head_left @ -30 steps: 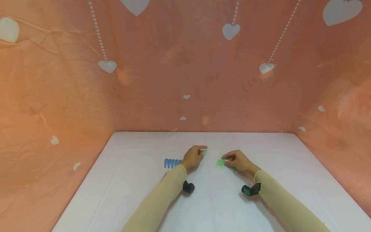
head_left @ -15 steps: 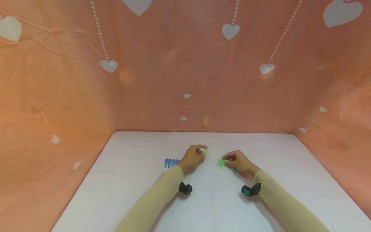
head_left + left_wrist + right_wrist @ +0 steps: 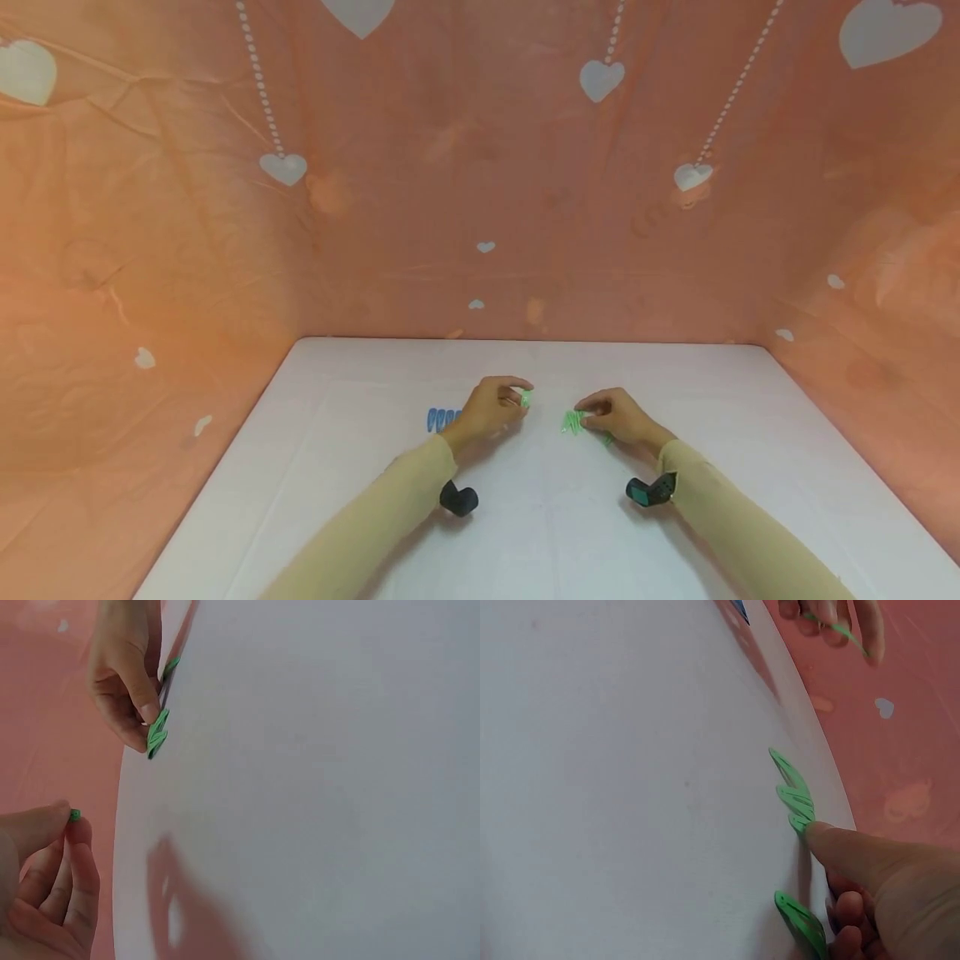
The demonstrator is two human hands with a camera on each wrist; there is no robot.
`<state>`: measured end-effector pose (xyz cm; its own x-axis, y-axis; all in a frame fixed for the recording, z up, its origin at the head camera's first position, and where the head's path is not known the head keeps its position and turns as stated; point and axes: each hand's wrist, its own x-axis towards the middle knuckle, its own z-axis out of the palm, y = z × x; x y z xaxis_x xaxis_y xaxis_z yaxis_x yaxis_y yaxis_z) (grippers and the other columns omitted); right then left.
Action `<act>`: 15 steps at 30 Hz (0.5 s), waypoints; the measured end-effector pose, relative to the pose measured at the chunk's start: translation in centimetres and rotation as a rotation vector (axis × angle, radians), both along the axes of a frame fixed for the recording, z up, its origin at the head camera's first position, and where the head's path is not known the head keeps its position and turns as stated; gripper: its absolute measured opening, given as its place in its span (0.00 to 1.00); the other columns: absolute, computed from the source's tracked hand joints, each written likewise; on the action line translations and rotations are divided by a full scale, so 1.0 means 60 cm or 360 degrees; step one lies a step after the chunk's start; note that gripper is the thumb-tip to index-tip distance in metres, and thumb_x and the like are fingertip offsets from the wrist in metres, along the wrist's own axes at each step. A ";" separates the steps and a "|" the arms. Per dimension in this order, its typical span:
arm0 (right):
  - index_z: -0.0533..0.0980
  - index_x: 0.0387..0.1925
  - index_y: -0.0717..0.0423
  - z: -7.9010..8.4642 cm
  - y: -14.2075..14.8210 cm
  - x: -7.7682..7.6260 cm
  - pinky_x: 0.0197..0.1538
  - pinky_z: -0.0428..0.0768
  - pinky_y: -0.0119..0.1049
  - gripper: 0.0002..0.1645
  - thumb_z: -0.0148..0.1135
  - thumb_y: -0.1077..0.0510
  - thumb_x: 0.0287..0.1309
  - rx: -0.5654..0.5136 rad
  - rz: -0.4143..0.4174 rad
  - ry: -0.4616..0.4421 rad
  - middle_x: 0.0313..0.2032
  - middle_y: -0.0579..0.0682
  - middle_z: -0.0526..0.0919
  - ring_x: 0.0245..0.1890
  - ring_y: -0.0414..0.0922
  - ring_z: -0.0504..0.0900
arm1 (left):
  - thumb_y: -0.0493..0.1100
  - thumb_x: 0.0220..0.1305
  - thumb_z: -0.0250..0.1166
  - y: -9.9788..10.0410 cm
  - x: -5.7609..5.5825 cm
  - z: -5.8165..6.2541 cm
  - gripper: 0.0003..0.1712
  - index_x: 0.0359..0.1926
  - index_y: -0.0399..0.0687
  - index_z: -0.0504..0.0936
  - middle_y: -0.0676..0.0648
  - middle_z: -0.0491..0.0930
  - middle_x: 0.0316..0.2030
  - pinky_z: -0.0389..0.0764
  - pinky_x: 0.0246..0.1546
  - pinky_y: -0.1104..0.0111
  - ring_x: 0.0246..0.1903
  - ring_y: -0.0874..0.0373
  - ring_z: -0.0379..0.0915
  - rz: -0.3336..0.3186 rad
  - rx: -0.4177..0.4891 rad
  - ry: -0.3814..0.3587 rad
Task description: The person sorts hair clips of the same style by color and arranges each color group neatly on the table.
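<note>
My left hand (image 3: 483, 410) is raised above the white table and pinches a green snap hair clip (image 3: 527, 399) between thumb and fingers. In the right wrist view this held clip (image 3: 841, 631) appears as a thin strip. To the right, my right hand (image 3: 621, 418) is low at the table, its thumb and fingertips pinching the near end of a small overlapping group of green hair clips (image 3: 795, 791). One more green hair clip (image 3: 800, 919) lies apart, close under that hand's curled fingers. Several blue hair clips (image 3: 442, 420) stand in a row, partly hidden by the left hand.
The white table (image 3: 555, 533) ends at a far edge against an orange sheet (image 3: 420, 208) printed with pale hearts. This sheet also rises at the left and right sides. A dark wrist camera (image 3: 459, 498) sits under the left wrist, another wrist camera (image 3: 651, 490) under the right.
My left hand has drawn back slightly toward the left with the green hair clip, its wrist and sleeve swinging left. The right hand has stayed at the green hair clips.
</note>
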<state>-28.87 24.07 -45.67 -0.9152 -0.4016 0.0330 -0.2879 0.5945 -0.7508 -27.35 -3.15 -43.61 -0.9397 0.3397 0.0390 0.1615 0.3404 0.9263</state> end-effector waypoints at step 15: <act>0.83 0.47 0.68 -0.003 0.006 -0.010 0.39 0.71 0.29 0.14 0.68 0.64 0.60 0.0009 0.0031 0.0016 0.45 0.62 0.86 0.36 0.41 0.71 | 0.30 0.58 0.69 -0.042 0.033 0.006 0.24 0.57 0.37 0.83 0.43 0.83 0.40 0.81 0.40 0.71 0.37 0.59 0.80 -0.0014 -0.0108 0.0058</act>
